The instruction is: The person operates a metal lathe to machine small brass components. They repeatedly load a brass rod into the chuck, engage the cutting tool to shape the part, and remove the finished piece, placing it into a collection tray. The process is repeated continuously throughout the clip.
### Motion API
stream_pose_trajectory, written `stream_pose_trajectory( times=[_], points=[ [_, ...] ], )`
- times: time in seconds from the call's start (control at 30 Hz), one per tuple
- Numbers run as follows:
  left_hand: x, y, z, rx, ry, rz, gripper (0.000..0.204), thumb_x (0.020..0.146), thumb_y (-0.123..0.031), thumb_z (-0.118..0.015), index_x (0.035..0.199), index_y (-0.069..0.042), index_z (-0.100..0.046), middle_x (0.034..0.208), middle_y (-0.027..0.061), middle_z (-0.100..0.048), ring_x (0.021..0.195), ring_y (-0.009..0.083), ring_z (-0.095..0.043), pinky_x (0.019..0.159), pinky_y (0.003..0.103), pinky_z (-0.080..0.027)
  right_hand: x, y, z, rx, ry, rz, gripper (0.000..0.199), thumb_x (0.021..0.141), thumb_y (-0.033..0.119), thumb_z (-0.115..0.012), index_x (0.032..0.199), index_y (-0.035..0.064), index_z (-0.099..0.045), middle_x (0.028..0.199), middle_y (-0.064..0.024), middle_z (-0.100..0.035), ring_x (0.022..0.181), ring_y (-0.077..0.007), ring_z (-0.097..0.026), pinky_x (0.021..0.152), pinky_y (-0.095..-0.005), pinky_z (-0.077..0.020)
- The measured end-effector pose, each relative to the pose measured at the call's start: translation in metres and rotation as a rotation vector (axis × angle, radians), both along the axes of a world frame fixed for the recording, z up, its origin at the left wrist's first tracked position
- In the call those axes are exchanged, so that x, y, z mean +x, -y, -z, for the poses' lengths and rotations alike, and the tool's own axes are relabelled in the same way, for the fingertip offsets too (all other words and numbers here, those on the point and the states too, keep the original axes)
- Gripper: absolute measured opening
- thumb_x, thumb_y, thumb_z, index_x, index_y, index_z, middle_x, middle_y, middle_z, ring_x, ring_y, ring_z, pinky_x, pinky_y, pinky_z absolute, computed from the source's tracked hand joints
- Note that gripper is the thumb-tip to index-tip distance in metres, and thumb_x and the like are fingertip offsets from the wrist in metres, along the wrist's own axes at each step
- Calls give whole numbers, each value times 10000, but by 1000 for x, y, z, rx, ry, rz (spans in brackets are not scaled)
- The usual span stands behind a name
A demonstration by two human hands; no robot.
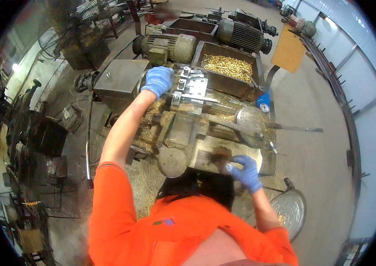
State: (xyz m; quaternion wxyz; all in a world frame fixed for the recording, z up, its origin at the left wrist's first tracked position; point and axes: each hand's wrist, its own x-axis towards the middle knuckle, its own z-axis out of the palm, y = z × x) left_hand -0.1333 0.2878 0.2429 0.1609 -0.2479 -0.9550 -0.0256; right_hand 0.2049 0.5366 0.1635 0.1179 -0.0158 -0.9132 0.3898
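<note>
I stand at a small metal lathe (183,128) littered with brass shavings. My left hand (158,80), in a blue glove, is stretched forward and rests on the machine's head beside the bright steel clamp block (190,86). My right hand (244,170), also blue-gloved, is close to my body at the near end of the machine, fingers curled around a dark blurred object (220,156) that looks like a brush or handwheel. I wear an orange shirt.
A tray of brass parts (228,66) sits behind the lathe, with electric motors (166,46) beyond. A long lever (294,129) sticks out to the right. A round wire basket (290,208) stands at my right; a fan (57,40) and metal racks at left.
</note>
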Motion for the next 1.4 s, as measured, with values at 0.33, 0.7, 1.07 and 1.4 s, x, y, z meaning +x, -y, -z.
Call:
stream_pose_trajectory(
  times=[0.33, 0.7, 1.07, 1.4],
  points=[
    [33, 70, -47, 385, -358, -51, 207, 830, -311, -522, 935, -152, -603, 750, 147, -615, 694, 343, -594, 594, 428, -452, 21, -4, 12, -65, 18, 76, 304, 659, 288, -760, 808, 42, -663, 829, -130, -638, 785, -266, -610, 729, -333, -472],
    [46, 161, -24, 146, 15, -86, 447, 881, -419, -462, 1216, -130, -528, 1136, 141, -582, 983, 292, -574, 824, 362, -437, 83, -52, 22, 130, 108, 381, 427, 713, 460, -643, 827, 49, -653, 783, -158, -622, 759, -325, -594, 696, -387, -462],
    [52, 184, -22, 174, -49, -35, 428, 926, -336, -407, 1246, -63, -486, 1246, 118, -514, 1059, 254, -540, 865, 320, -428, 323, -166, 83, 291, 768, 1112, 551, 618, 428, -682, 1039, 76, -635, 1061, -172, -596, 974, -311, -572, 881, -375, -433],
    [61, 248, -26, 422, -117, -183, 405, 913, -331, -469, 1193, -47, -539, 1091, 99, -617, 923, 194, -607, 772, 283, -480, 286, -183, 110, 400, 1105, 788, 434, 631, 400, -610, 930, 93, -676, 978, -164, -630, 953, -320, -583, 859, -400, -443]
  ],
)
